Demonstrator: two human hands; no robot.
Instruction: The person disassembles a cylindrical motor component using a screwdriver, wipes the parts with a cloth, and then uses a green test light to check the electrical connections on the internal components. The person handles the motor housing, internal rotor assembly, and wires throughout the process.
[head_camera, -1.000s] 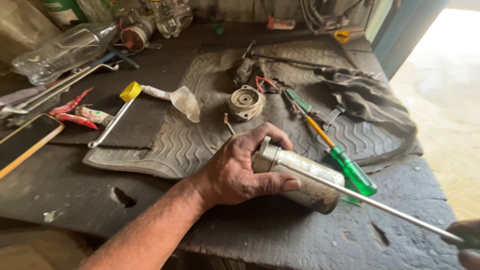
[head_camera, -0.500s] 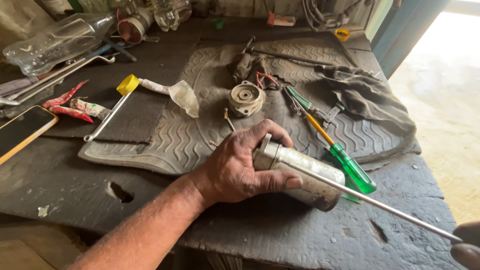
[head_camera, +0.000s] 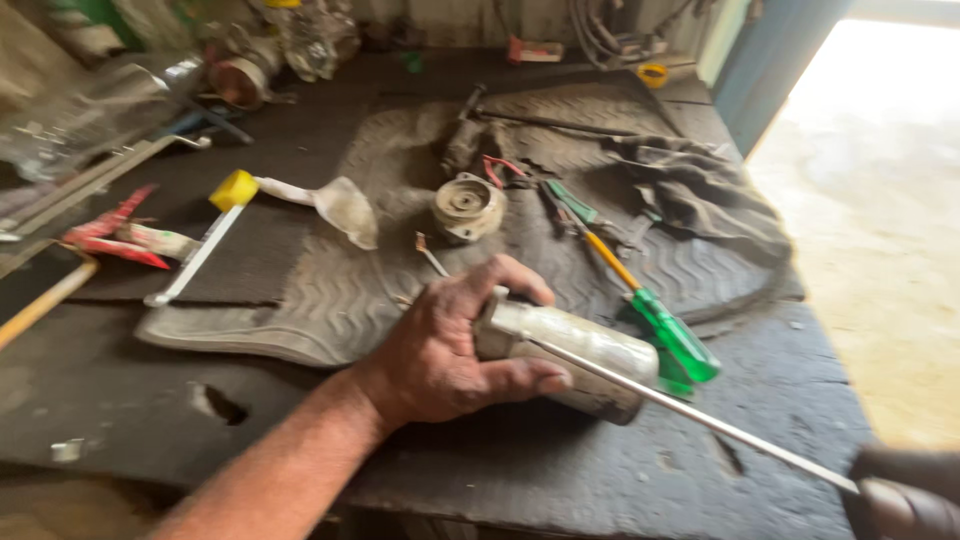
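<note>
My left hand (head_camera: 452, 350) grips a dirty metal cylinder (head_camera: 580, 355) that lies on its side on the dark workbench (head_camera: 560, 470). A long thin steel rod (head_camera: 700, 415) runs from the cylinder's upper end down to the lower right. My right hand (head_camera: 905, 500), only partly in view at the bottom right corner, holds the dark handle at the rod's far end. A green-handled screwdriver (head_camera: 670, 330) lies just behind the cylinder, touching or nearly touching it.
A ribbed rubber mat (head_camera: 330, 290) covers the bench middle, carrying a round metal part (head_camera: 467, 205), small tools and a dark rag (head_camera: 700, 190). A yellow-capped tube (head_camera: 235, 190), red pliers (head_camera: 110, 235) and engine parts (head_camera: 290, 45) lie left and behind. The bench edge and a sunlit floor (head_camera: 880, 230) are right.
The view has shifted a little and blurred. Both hands keep their grip on the cylinder and the rod, with the rod at much the same angle.
</note>
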